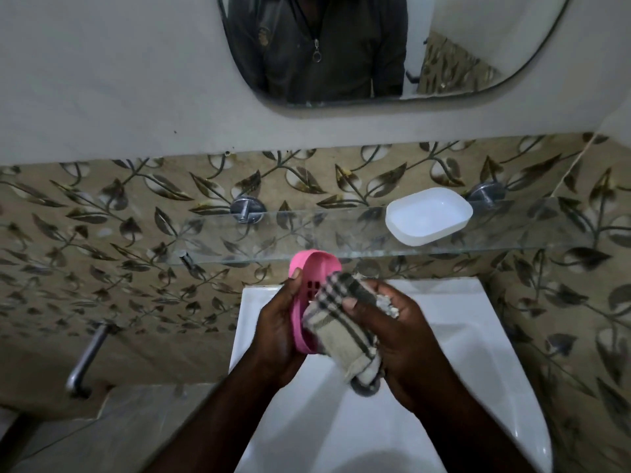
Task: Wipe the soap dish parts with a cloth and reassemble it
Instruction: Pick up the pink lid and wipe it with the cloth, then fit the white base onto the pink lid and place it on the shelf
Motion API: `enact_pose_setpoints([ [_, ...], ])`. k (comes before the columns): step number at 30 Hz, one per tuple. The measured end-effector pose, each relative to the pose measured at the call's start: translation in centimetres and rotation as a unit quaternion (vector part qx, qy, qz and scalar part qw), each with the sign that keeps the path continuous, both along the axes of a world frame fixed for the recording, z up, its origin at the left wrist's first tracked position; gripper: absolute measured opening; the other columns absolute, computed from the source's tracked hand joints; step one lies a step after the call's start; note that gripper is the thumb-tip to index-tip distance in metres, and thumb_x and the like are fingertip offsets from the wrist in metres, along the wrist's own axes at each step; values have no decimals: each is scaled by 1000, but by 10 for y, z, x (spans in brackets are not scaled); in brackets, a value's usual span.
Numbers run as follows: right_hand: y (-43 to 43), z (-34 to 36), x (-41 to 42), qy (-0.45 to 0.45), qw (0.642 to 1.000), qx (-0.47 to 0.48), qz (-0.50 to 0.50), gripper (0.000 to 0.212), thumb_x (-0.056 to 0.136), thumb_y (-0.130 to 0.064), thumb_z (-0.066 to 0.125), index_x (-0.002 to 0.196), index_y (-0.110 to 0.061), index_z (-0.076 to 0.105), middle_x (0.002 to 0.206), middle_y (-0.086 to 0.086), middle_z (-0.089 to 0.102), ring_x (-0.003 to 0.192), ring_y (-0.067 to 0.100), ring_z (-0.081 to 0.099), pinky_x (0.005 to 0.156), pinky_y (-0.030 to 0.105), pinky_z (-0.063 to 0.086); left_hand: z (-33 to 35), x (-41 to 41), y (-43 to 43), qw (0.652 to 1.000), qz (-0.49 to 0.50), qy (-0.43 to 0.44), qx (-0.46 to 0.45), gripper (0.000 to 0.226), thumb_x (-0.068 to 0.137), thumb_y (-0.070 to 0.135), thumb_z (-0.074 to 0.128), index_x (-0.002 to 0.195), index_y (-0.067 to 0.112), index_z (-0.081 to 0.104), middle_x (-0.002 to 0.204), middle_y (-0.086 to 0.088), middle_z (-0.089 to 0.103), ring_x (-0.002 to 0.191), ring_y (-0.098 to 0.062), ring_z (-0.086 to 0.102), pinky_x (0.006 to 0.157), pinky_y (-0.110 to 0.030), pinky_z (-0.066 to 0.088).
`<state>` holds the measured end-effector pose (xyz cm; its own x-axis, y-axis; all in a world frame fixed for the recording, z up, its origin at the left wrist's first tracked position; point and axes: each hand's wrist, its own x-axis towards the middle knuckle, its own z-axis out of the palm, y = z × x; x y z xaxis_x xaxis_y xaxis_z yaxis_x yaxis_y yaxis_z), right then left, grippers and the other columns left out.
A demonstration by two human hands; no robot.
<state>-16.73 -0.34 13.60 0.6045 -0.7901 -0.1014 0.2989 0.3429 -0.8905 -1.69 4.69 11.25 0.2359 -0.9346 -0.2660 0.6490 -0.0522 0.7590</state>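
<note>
Left hand [276,322] gripped a pink, slotted tray [316,268] on edge over the sink [478,336]; right hand [404,331] clutched a checked cloth [341,324] against the tray. Its white base [428,216] sat apart on the shelf [307,233].

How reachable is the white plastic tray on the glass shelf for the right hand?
Likely yes: the white plastic tray sits on the glass shelf, path free, but the right hand grips a checked cloth.
</note>
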Motion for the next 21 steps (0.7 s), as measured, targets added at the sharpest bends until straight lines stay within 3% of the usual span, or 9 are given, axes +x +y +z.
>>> enact_pose_setpoints([
  [2, -15, 10, 0, 17, 996, -50, -73, 23, 80, -19, 70, 102, -12, 71, 98, 18, 74, 88, 38, 71, 76, 48, 59, 5, 10, -3, 998, 52, 37, -18, 49, 80, 45, 54, 107, 8, 74, 101, -17, 73, 85, -29, 72, 69, -40, 59],
  [5, -42, 24, 6, 68, 983, -119, -123, 29, 76, -28, 73, 103, -19, 71, 97, 8, 76, 88, 26, 72, 78, 46, 57, 12, 18, -2, 995, 85, 45, -28, 62, 80, 51, 49, 117, 5, 67, 109, -23, 70, 95, -35, 70, 74, -47, 59],
  [7, -59, 35, 20, 98, 974, -160, -127, 38, 74, -31, 74, 111, -24, 67, 103, 2, 75, 95, 20, 71, 89, 47, 55, 19, 18, -8, 995, 91, 43, -12, 68, 72, 52, 54, 119, 4, 63, 106, -24, 71, 95, -39, 69, 78, -54, 57],
  [8, -66, 40, 29, 112, 970, -175, -129, 41, 75, -30, 74, 115, -27, 64, 108, -1, 74, 100, 17, 70, 92, 45, 54, 23, 16, -9, 995, 93, 48, -3, 76, 63, 54, 64, 120, 5, 62, 105, -25, 71, 96, -41, 66, 84, -58, 53],
  [10, -80, 47, 45, 183, 942, -244, -140, 47, 79, -25, 74, 122, -32, 58, 115, -6, 70, 102, 10, 67, 94, 35, 53, 28, 19, -9, 994, 91, 54, 4, 110, 24, 54, 90, 116, 2, 61, 104, -30, 67, 100, -43, 59, 90, -63, 46],
  [12, -89, 46, 54, 312, 867, -351, -165, 54, 82, -22, 70, 131, -30, 51, 118, -5, 68, 103, 11, 65, 90, 27, 51, 34, 23, -10, 994, 92, 63, -2, 127, 3, 47, 93, 116, -3, 62, 112, -35, 64, 103, -47, 59, 82, -62, 49],
  [13, -90, 44, 55, 359, 829, -389, -181, 54, 83, -21, 68, 134, -28, 50, 119, -2, 68, 106, 16, 63, 90, 27, 49, 36, 25, -10, 994, 87, 71, -13, 126, 4, 46, 94, 116, -4, 63, 117, -36, 61, 104, -49, 59, 81, -61, 49],
  [15, -92, 42, 54, 397, 787, -427, -202, 51, 84, -18, 66, 133, -24, 54, 123, 2, 66, 113, 22, 59, 93, 28, 44, 42, 29, -13, 991, 88, 93, -37, 117, 10, 44, 95, 112, -6, 67, 122, -36, 58, 99, -48, 62, 84, -59, 48],
  [21, -93, 42, 50, 402, 741, -492, -216, 33, 82, -19, 70, 115, -19, 67, 112, 0, 70, 105, 21, 62, 85, 23, 41, 61, 29, -39, 983, 64, 141, -100, 97, 31, 44, 94, 110, -7, 68, 118, -34, 62, 96, -44, 68, 85, -58, 50],
])
